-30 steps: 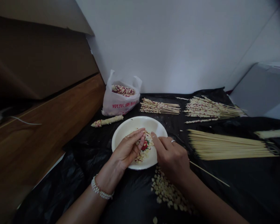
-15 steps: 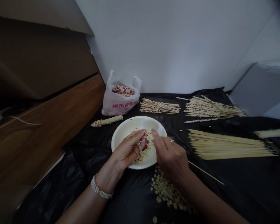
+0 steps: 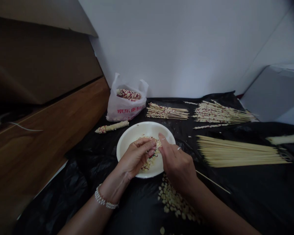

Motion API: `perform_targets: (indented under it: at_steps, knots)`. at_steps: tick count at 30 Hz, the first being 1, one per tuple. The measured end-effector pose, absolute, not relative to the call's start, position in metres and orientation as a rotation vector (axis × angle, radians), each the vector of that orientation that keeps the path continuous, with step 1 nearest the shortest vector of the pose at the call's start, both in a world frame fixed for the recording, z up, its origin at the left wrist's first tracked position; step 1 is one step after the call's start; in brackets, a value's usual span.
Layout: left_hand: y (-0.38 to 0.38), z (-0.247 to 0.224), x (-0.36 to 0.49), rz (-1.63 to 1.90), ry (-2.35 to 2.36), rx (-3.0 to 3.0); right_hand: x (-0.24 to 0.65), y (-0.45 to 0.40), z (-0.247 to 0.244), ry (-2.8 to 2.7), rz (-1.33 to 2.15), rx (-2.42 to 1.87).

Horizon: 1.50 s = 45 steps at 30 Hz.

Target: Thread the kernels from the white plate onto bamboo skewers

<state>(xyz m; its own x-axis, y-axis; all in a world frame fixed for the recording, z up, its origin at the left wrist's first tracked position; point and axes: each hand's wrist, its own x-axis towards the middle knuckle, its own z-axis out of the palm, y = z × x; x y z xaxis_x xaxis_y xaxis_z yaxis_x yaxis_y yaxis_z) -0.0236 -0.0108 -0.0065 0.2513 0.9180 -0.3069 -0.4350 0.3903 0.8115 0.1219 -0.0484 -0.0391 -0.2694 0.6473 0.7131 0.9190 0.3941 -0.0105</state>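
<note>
Over a white bowl [image 3: 124, 138] with loose corn kernels [image 3: 148, 164] inside, my two hands meet. The fingertips of my left hand [image 3: 138, 155] are pinched together; what they hold is too small to make out. My right hand [image 3: 177, 160], with a ring on it, is closed round a thin wooden skewer [image 3: 213, 181], whose rear end sticks out behind the hand to the lower right. Pale kernels show at the skewer's front, between the hands. More pale kernels [image 3: 173, 200] lie below the bowl, partly under my right forearm.
Behind the bowl stand a white plastic bag [image 3: 127, 109] holding corn cobs and a partly stripped cob [image 3: 112, 127]. Kernel-threaded skewers [image 3: 210, 114] lie in two piles, with bare skewers [image 3: 240, 152] at right. Black sheeting [image 3: 247, 192] lies beneath; a white wall [image 3: 181, 49] rises behind.
My left fingers have moved slightly right, closer to my right hand. The right hand and the skewer's rear end have shifted a little to the left.
</note>
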Motion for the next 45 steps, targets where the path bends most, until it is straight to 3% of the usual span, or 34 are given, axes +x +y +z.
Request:
perform_targets:
  at_steps: [14, 45]
  knots:
    - [-0.006, -0.003, -0.028, 0.993, 0.721, 0.476, 0.127, -0.050, -0.028, -2.006, -0.529, -1.343]
    - [-0.007, -0.007, -0.025, 1.085, 0.832, 0.469, 0.126, -0.050, -0.029, -2.038, -0.557, -1.299]
